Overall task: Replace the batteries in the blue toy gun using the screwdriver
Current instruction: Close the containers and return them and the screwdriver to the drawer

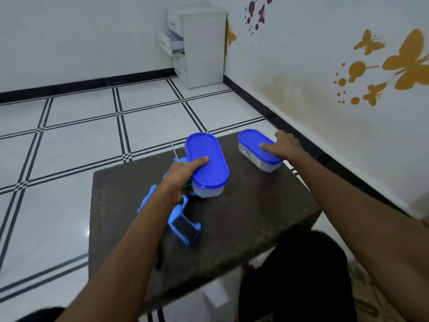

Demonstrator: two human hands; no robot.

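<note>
The blue toy gun point(183, 225) lies on the dark table point(232, 219) at its left side, partly under my left forearm. My left hand point(183, 174) grips the near-left side of a blue-lidded oval container point(206, 161), thumb on the lid. A thin metal screwdriver shaft point(174, 151) sticks up behind this hand; its green handle shows a little beneath the hand. My right hand point(282, 145) grips a second blue-lidded container point(257, 147) at the table's far right, thumb on its lid.
The small table stands on a white tiled floor with black lines. A white wall with butterfly stickers runs close along the right. A white drawer cabinet point(199, 45) stands in the far corner. Dark-clothed legs point(297, 275) show below the table's near edge.
</note>
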